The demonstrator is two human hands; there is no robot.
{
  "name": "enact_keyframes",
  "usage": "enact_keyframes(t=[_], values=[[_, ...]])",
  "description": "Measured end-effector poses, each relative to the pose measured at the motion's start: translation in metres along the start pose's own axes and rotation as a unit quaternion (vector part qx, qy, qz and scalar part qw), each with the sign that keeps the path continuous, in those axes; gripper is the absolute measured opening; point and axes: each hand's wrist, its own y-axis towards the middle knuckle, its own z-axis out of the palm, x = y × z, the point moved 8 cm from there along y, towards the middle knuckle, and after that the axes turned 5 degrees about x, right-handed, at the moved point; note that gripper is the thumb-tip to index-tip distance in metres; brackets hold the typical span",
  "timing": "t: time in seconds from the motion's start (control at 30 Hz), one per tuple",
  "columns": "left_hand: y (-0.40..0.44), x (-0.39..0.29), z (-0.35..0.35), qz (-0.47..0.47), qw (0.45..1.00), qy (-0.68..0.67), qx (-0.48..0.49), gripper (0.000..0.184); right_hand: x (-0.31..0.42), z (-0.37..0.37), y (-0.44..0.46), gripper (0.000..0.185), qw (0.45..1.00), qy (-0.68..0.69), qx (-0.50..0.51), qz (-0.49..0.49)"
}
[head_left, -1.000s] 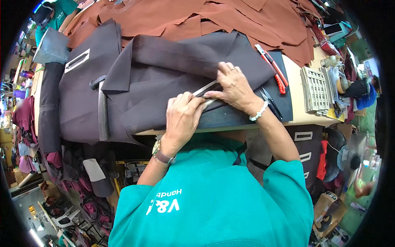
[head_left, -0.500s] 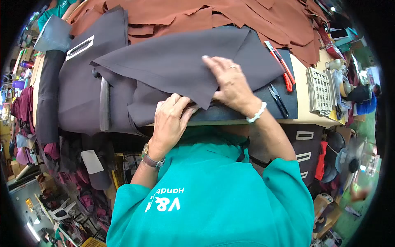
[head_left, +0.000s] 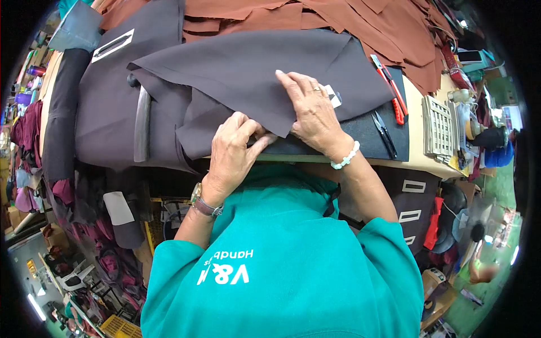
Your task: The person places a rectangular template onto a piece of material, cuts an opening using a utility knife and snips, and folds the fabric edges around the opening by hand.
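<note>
A dark grey sheet of fabric or leather-like material [head_left: 242, 62] lies folded over, its pointed corner hanging near the table's front edge. My left hand [head_left: 239, 143] pinches the edge of the lower layer beside that corner, its fingertips partly hidden. Across the top layer rests my right hand [head_left: 318, 115], index finger extended and the other fingers drawn together. From under its outer fingers juts a small white card-like piece [head_left: 335, 97]; how it is gripped is hidden. A black cutting mat [head_left: 360, 135] shows beneath the sheet.
To the right lie red cutters [head_left: 397, 104], a pair of dark-handled pointed snips [head_left: 384, 135] and stacked slotted pale templates [head_left: 438, 127]. A dark bar [head_left: 142, 127] rests on the grey material at left. Brown cut pieces [head_left: 383, 28] cover the back.
The white piece now shows beside my right hand, where it was not visible before. My left hand stays at the sheet's edge. The view has shifted slightly.
</note>
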Motion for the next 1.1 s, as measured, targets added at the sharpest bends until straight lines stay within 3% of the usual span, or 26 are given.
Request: enact_keyframes(t=[0.17, 0.37, 0.47, 0.57, 0.6, 0.67, 0.77, 0.8, 0.87, 0.93, 1.0, 1.03, 1.07, 1.1], values=[[0.002, 0.0, -0.003, 0.017, 0.999, -0.002, 0.029, 0.046, -0.004, -0.004, -0.001, 0.08, 0.999, -0.028, 0.015, 0.003], [0.008, 0.003, -0.003, -0.002, 0.999, -0.011, 0.05, 0.054, 0.012, 0.008, 0.001, 0.089, 0.998, 0.042, 0.05, -0.026], [0.008, 0.003, -0.005, -0.054, 0.992, -0.029, 0.11, 0.06, 0.008, 0.004, 0.0, 0.095, 0.994, 0.071, 0.067, -0.039], [0.003, 0.004, -0.024, -0.025, 0.995, -0.089, 0.029, 0.063, -0.012, -0.004, 0.009, 0.096, 0.985, 0.161, 0.062, -0.023], [0.0, 0.007, -0.03, -0.028, 0.999, -0.017, -0.003, 0.061, -0.018, -0.011, 0.014, 0.083, 0.987, 0.144, 0.061, 0.026], [-0.007, 0.012, -0.038, -0.034, 0.989, 0.128, -0.066, 0.057, -0.02, -0.01, 0.026, 0.054, 0.995, 0.065, 0.08, -0.014], [-0.014, 0.028, -0.031, -0.069, 0.977, 0.183, -0.081, 0.04, -0.029, 0.007, 0.05, 0.024, 0.984, 0.012, 0.18, -0.014], [-0.016, 0.033, -0.029, -0.077, 0.974, 0.194, -0.082, 0.036, -0.032, 0.004, 0.063, 0.018, 0.986, -0.051, 0.155, -0.036], [-0.018, 0.03, -0.03, -0.074, 0.973, 0.189, -0.108, 0.026, -0.055, -0.019, 0.094, 0.011, 0.998, -0.026, 0.042, 0.03], [-0.018, 0.024, -0.034, -0.073, 0.973, 0.188, -0.115, 0.023, -0.087, -0.054, 0.125, 0.021, 0.98, -0.104, -0.103, 0.137], [-0.016, 0.02, -0.04, -0.065, 0.975, 0.164, -0.135, 0.015, -0.099, -0.083, 0.131, 0.052, 0.959, 0.026, -0.186, 0.212], [-0.014, 0.02, -0.043, -0.059, 0.977, 0.151, -0.14, 0.014, -0.064, -0.099, 0.13, 0.069, 0.958, -0.023, -0.282, 0.05], [-0.013, 0.019, -0.046, -0.052, 0.979, 0.137, -0.143, 0.012, -0.029, -0.099, 0.124, 0.041, 0.948, -0.085, -0.3, -0.065], [-0.009, 0.016, -0.05, -0.049, 0.981, 0.118, -0.147, 0.009, 0.001, -0.091, 0.113, 0.048, 0.944, -0.056, -0.282, -0.161]])
